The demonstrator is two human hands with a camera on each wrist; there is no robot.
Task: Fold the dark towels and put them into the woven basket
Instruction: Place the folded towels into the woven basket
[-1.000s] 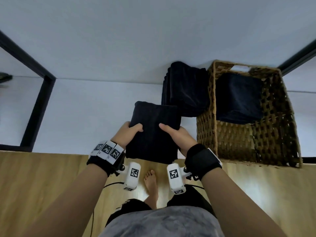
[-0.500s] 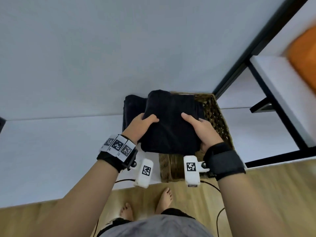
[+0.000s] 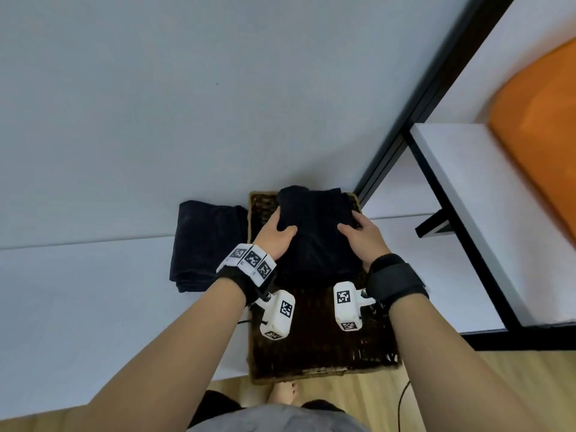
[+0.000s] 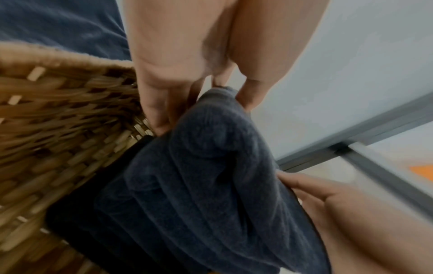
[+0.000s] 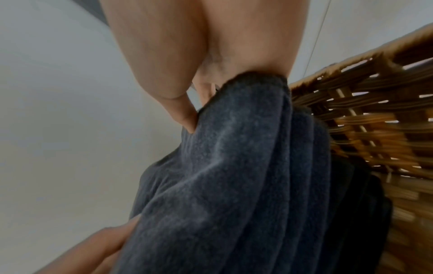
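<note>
A folded dark towel (image 3: 314, 232) sits in the mouth of the woven basket (image 3: 311, 347), held from both sides. My left hand (image 3: 276, 236) grips its left edge, thumb on top and fingers underneath. My right hand (image 3: 358, 236) grips the right edge the same way. In the left wrist view the towel (image 4: 211, 176) hangs beside the basket's inner wall (image 4: 58, 129), above another dark towel lying inside. The right wrist view shows the towel (image 5: 222, 176) pinched at its top corner, with the basket wall (image 5: 374, 120) to the right. A second folded dark towel (image 3: 207, 244) lies on the white table, left of the basket.
The white table (image 3: 78, 291) runs to the left, its front edge near the wooden floor (image 3: 467, 385). A black-framed white table (image 3: 461, 213) stands at the right, with an orange surface (image 3: 542, 135) beyond. My bare foot (image 3: 283, 391) is below the basket.
Both hands have carried the folded towel rightward from the table in front of me, over the basket and down into its opening. The head view has swung right with it.
</note>
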